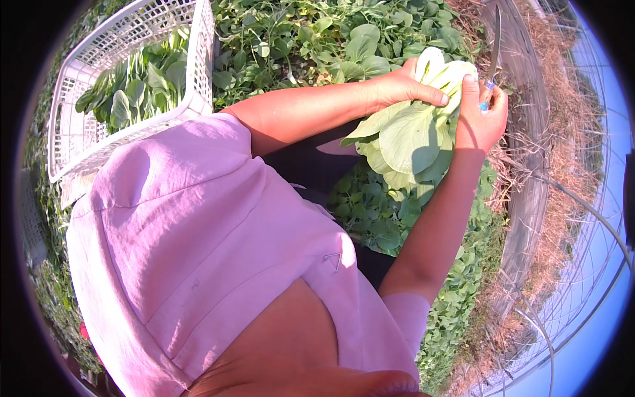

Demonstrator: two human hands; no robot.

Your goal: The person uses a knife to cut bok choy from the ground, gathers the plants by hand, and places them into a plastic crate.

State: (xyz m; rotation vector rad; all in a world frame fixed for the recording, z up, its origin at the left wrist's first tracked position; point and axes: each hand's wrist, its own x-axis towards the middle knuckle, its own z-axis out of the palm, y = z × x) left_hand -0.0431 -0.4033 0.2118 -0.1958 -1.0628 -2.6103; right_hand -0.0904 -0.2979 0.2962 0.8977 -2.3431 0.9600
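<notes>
A head of bok choy [411,141] hangs leaves down, its pale stalks and base uppermost in bright sun. My left hand [404,89] grips it by the stalks, the thumb lying across their front. Between the fingers of my right hand [481,114] is a knife [496,42] with a long, narrow, slightly curved blade pointing away from me. Its handle shows bits of blue and white; the rest is hidden in the fist. The right thumb rests against the pale stalk base, and the blade stands clear of the plant.
Low leafy greens [297,37] cover the ground ahead and below my hands. A white slatted plastic crate [201,54] holding cut bok choy [144,84] stands at upper left. Along the right run a plastic sheet edge [528,198], dry straw [570,164] and thin bent poles [590,211].
</notes>
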